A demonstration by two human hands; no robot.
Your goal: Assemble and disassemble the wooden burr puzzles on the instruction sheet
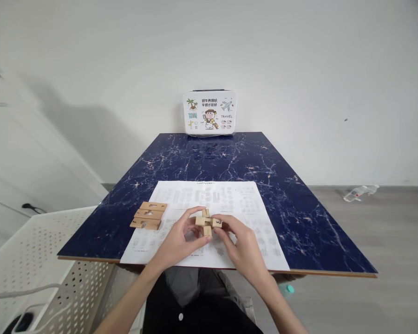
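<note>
A small cross of interlocked wooden puzzle pieces [207,221] is held between both hands above the printed paper. My left hand [185,234] grips it from the left, with the index finger at the far piece's end and the thumb at the near end. From the right, my right hand [239,239] pinches the end marked 3 between thumb and fingers. Left of my hands, several flat notched wooden pieces [149,215] with numbers lie side by side, partly on the paper's left edge.
The white instruction sheet [244,204] lies on a dark blue marbled table [209,162]. A white printed case [210,112] stands at the far edge against the wall. A white perforated basket [80,278] with cables is at the lower left. A clear plastic item [360,192] lies on the floor.
</note>
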